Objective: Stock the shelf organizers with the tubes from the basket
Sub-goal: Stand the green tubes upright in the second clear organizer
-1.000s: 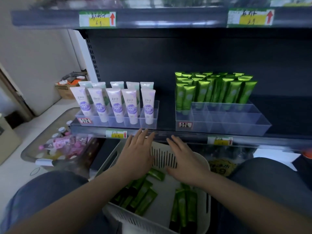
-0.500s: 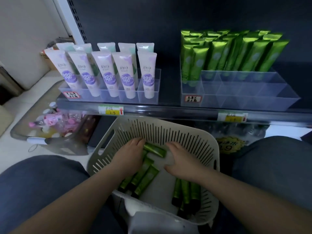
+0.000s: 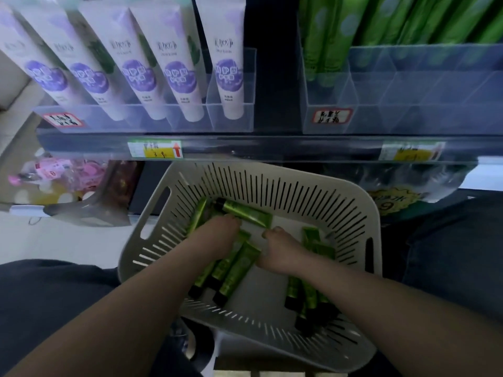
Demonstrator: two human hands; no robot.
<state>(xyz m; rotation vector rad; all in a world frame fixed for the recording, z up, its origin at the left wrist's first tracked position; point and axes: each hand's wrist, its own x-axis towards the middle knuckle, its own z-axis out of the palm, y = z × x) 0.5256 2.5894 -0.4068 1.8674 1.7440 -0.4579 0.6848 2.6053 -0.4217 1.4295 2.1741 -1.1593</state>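
A white slotted basket point(image 3: 275, 186) rests on my lap below the shelf, with several green tubes in it. One green tube point(image 3: 246, 213) lies crosswise at the far side; a cluster of green tubes point(image 3: 235, 270) lies in the middle and another point(image 3: 304, 292) to the right. My left hand point(image 3: 217, 236) reaches into the basket, fingers curled down onto a tube of the middle cluster. My right hand point(image 3: 283, 250) is curled beside the crosswise tube's right end, apparently pinching it. The clear organizer point(image 3: 408, 104) on the right holds upright green tubes point(image 3: 321, 44) at its back.
A second clear organizer point(image 3: 231, 115) on the left holds white and purple tubes point(image 3: 179, 74). The shelf's front rail point(image 3: 272, 148) carries price tags. A grey bin point(image 3: 89, 210) with pink items stands on the floor at the left. My knees flank the basket.
My view has dropped and come closer to the basket. Both hands went deeper among the tubes, and their fingers have curled from flat to gripping.
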